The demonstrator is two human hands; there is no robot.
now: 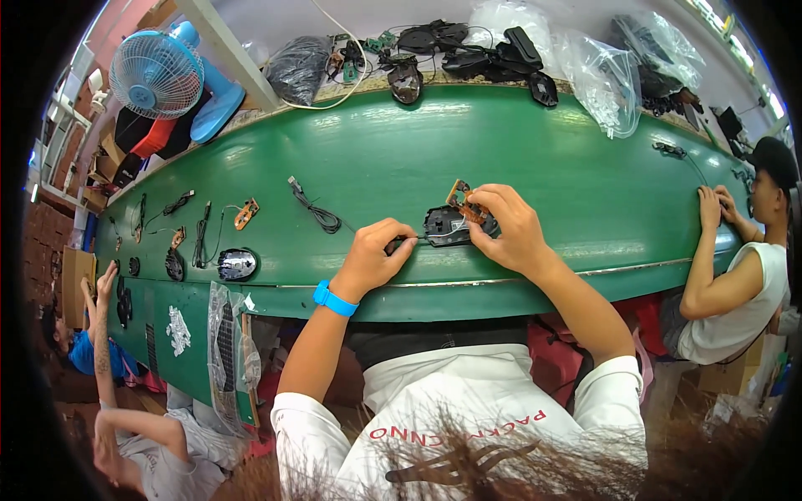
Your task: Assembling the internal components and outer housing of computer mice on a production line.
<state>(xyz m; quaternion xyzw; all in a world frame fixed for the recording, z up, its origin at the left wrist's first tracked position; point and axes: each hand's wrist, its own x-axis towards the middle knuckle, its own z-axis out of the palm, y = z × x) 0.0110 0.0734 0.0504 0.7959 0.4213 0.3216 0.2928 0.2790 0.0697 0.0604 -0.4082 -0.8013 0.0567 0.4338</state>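
**Brown circuit board (459, 193) pinched tilted at a black plastic mouse base (435, 224)**

The right hand (510, 229) is clamped on the board, thumb against fingertips at its edge; whether the board touches the base beneath cannot be told. The left hand (373, 255) has thumb and fingers together, apparently on the thin black cable (327, 221) just left of the base, its coil lying loose beyond.

The board should be very light and stiff but fragile, best taken by its bare edges, clear of components and solder. The base, lying on the table (376, 142), looks light and rigid and would probably slide if tugged; its side walls offer the surest hold. The cable seems soft and springy, the pale wire (443, 235) finer and easily strained.

The table's green surface is smooth, with a sheen. To the left sits a glossy, domed dark mouse cover (237, 265), likely slippery and easily scratched.
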